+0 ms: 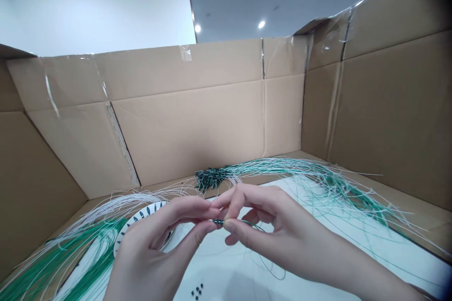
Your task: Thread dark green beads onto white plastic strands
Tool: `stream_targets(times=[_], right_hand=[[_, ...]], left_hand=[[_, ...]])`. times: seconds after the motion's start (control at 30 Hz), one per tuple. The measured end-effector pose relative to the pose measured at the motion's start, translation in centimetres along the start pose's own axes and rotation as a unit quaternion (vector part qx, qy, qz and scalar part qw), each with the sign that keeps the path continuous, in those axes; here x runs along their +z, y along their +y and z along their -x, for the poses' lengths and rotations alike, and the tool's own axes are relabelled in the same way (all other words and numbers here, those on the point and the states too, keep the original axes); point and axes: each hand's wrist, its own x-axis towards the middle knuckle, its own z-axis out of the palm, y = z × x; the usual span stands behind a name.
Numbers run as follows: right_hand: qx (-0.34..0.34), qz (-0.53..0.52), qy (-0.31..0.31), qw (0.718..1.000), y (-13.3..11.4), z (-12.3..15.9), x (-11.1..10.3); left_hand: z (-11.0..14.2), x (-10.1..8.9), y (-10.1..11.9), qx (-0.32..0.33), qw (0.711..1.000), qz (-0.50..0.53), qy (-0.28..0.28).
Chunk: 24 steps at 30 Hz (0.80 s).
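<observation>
Between my left hand [158, 240] and my right hand [282, 230], a tiny dark cylindrical bead or connector [218, 221] is pinched at the fingertips. A thin green wire [256, 225] runs from it to the right and curls down past my right hand. My left thumb and forefinger grip the bead's left end. My right thumb and forefinger hold the wire close to the bead. The white-and-blue patterned plate [137, 219] lies just beyond my left hand, which hides most of it.
Tall cardboard walls [197, 122] surround the work surface on three sides. Long bundles of green and white wires [70, 249] spread left and right [318, 178]. A cluster of dark wire ends [212, 178] lies at the back. Several small dark beads [197, 291] sit on the white sheet [226, 263].
</observation>
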Motion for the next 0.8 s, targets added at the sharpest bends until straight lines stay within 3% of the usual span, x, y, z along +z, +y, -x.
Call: stream_targets(times=[0.2,0.6,0.8], right_hand=[[-0.023,0.013,0.002,1.0,-0.3,0.0,0.2],[-0.018,0.068,0.023,0.997,-0.2,0.1,0.0],[0.063,0.036,0.042,0.997,0.8,-0.3,0.4]], left_hand=[[0.0,0.0,-0.1,0.005,1.0,0.0,0.028],[0.2,-0.4,-0.8,0.071,0.991,-0.112,0.013],[0.3,-0.3,-1.0,0.106,0.986,-0.131,0.015]])
